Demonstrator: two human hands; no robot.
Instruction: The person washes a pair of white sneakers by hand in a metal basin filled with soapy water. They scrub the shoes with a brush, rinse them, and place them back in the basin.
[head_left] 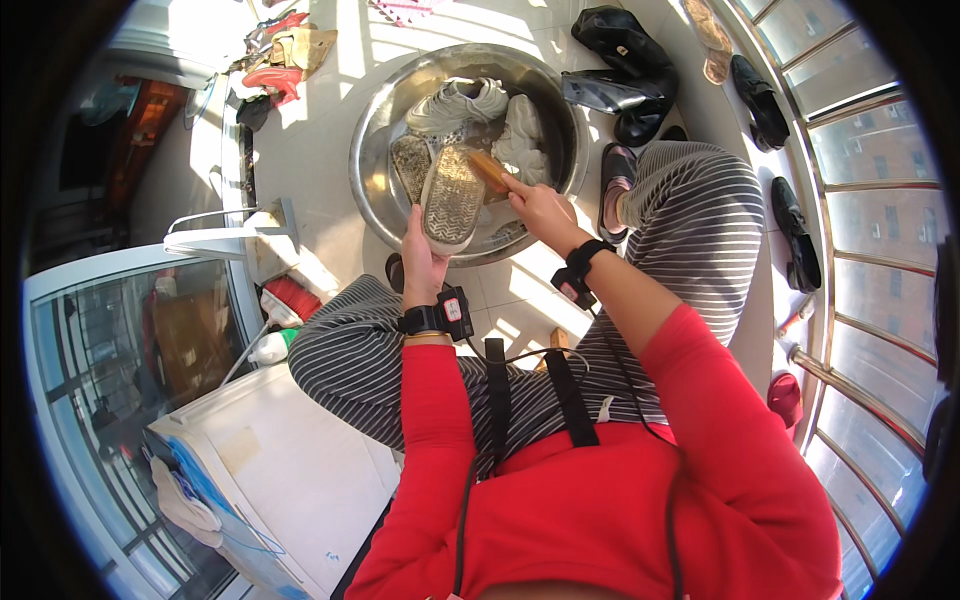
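A wide metal basin (pixel 363 190) stands on the floor in front of me. Over its near side, my left hand (pixel 424 262) grips a shoe (pixel 450 200) near one end, with its worn, dirty sole turned up. My right hand (pixel 545 212) is closed on a wooden brush (pixel 488 171), whose head meets the sole's upper right edge; its bristles are hidden. Behind the held shoe, a second dirty-soled shoe (pixel 410 160) rests in the basin. A greyish-white laced shoe (pixel 455 106) lies at the far side, and a crumpled white item (pixel 522 140) sits to the right, its kind unclear.
Black boots (pixel 635 85) lie right of the basin. Dark shoes (pixel 795 235) line the ledge by the metal railing (pixel 870 257). To the left are a red-bristled broom (pixel 290 300) and a white cabinet (pixel 280 460). A colourful pile (pixel 285 60) lies at the far left.
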